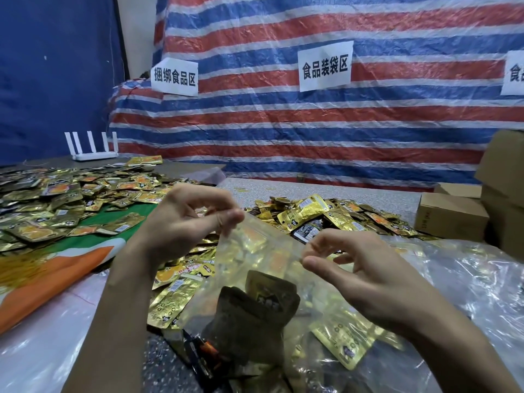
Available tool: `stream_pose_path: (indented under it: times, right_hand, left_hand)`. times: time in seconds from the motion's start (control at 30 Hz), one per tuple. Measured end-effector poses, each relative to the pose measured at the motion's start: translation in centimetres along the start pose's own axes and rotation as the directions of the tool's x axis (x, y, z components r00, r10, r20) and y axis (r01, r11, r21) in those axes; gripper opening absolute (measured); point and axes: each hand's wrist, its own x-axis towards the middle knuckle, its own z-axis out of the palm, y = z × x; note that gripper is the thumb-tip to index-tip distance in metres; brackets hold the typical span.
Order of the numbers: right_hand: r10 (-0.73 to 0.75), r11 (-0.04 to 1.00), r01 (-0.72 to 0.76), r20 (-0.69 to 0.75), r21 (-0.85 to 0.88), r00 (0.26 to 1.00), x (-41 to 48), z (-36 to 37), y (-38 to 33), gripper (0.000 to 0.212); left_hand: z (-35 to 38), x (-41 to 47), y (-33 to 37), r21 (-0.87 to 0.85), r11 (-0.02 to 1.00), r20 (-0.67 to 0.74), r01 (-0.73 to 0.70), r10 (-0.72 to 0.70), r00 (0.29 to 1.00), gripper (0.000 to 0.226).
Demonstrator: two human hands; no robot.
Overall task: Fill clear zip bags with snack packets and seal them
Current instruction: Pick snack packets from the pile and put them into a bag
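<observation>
1. Zip bag [255, 251]: one clear bag is held up.
2. Hands: two, the left hand [181, 222] and the right hand [363, 273], each pinching the zip bag's top edge.
3. Dark packets [255, 316] inside the zip bag: two show plainly; anything lower is too blurred to count.
4. Heaps of snack packets: two, a left heap [56, 199] and a rear heap [340, 214] behind the zip bag. The packets themselves are too many to count.
5. Paper signs: three, high behind the zip bag: first sign [175, 73], second sign [325, 66], third sign [514, 73].
6. Router [93, 156]: one, far left of the zip bag, with five antennas.
7. Cardboard boxes [450, 215]: at least three, right of the zip bag.
</observation>
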Motion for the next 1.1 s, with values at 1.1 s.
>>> stream_pose_path:
  times: [1.1]
  right_hand:
    - [0.324, 0.919, -0.250, 0.223, -0.305, 0.919, -1.9, -3.8, 0.1, 0.045]
  left_hand:
    - [5.8, 3.6, -0.9, 0.100, 0.990, -0.212, 0.099, -0.076, 0.974, 0.016]
